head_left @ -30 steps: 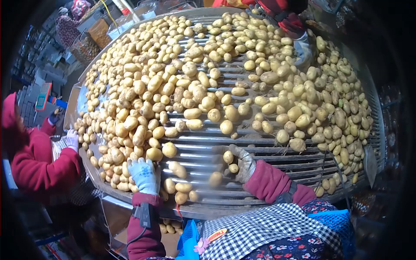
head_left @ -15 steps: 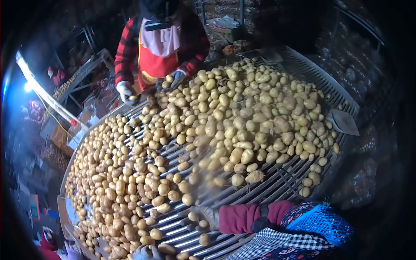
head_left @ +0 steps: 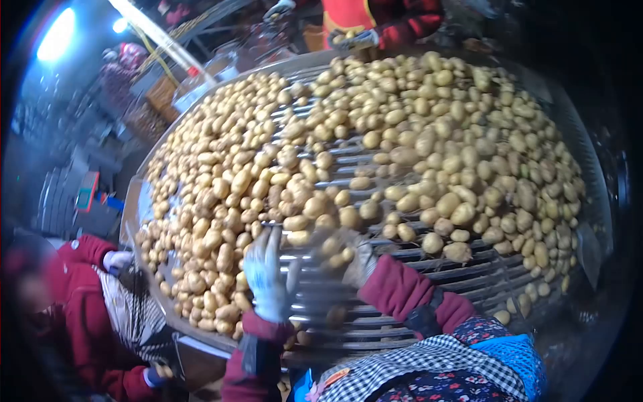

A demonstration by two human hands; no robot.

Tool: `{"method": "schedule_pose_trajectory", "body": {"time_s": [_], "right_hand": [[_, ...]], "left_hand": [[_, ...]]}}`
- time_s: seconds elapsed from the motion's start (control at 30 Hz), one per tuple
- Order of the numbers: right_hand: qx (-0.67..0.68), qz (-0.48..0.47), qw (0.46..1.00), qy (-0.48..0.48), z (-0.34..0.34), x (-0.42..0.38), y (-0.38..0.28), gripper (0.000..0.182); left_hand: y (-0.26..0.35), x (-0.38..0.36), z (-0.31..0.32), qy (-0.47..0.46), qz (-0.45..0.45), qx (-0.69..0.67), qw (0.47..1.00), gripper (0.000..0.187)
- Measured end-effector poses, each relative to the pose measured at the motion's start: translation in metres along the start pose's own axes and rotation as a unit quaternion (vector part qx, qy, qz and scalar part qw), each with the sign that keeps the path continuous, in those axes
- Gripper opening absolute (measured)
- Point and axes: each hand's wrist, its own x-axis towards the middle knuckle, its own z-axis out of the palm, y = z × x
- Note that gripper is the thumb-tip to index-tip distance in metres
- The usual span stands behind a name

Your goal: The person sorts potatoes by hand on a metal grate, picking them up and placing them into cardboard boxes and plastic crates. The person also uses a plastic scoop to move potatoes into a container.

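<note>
The sorting table (head_left: 429, 264) is made of bare metal bars, smooth and shiny where the light catches them, with a dull sheet-metal rim along its near edge. The potatoes (head_left: 415, 141) heaped over it have matt, pale tan skin, fairly smooth and dusty rather than glossy. The left hand (head_left: 266, 271) wears a knitted cloth glove, whitish and matt; the right hand (head_left: 348, 251) wears a greyer cloth glove, blurred. Both sleeves are soft dark-red fabric. The apron (head_left: 429, 362) at the near edge is checked woven cloth. At the left edge, a co-worker's jacket (head_left: 80, 315) is thick red cloth.
</note>
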Motion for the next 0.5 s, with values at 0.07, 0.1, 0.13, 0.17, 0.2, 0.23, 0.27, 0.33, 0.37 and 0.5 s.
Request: {"method": "schedule_pose_trajectory", "body": {"time_s": [0.07,0.1,0.13,0.17,0.2,0.23,0.27,0.33,0.37,0.5], "right_hand": [[0.041,0.014,0.997,-0.069,-0.003,0.013,-0.010,0.049],[0.033,0.012,0.999,-0.042,0.002,0.011,-0.013,0.052],[0.024,0.015,0.998,-0.047,0.004,0.013,-0.014,0.054],[0.015,0.017,0.998,-0.052,0.003,0.016,-0.015,0.055],[0.043,0.038,0.994,-0.098,-0.005,0.019,-0.016,0.059],[0.044,0.043,0.994,-0.094,-0.007,0.019,-0.019,0.059],[0.031,0.037,0.995,-0.083,-0.004,0.015,-0.020,0.061],[0.003,0.022,0.997,-0.070,-0.009,0.011,-0.022,0.065],[0.007,0.023,0.997,-0.066,-0.011,0.012,-0.025,0.065],[-0.009,0.018,0.999,-0.033,-0.003,0.007,-0.028,0.062]], "left_hand": [[-0.039,0.018,0.026,-0.006,-0.025,0.053,0.998,0.063],[-0.052,0.028,0.038,-0.006,-0.030,0.097,0.995,0.064],[-0.062,0.041,0.051,-0.017,-0.049,0.125,0.991,0.064],[-0.070,0.051,0.066,-0.028,-0.068,0.152,0.986,0.064],[-0.072,0.057,0.083,-0.034,-0.075,0.177,0.981,0.064],[-0.069,0.059,0.099,-0.042,-0.081,0.200,0.976,0.064],[-0.059,0.059,0.099,-0.049,-0.085,0.145,0.985,0.066],[-0.043,0.043,0.084,-0.094,-0.036,0.042,0.994,0.078],[-0.039,0.031,0.077,-0.111,-0.010,-0.010,0.994,0.081],[-0.070,0.026,0.029,-0.125,0.063,0.035,0.990,0.080]]}}
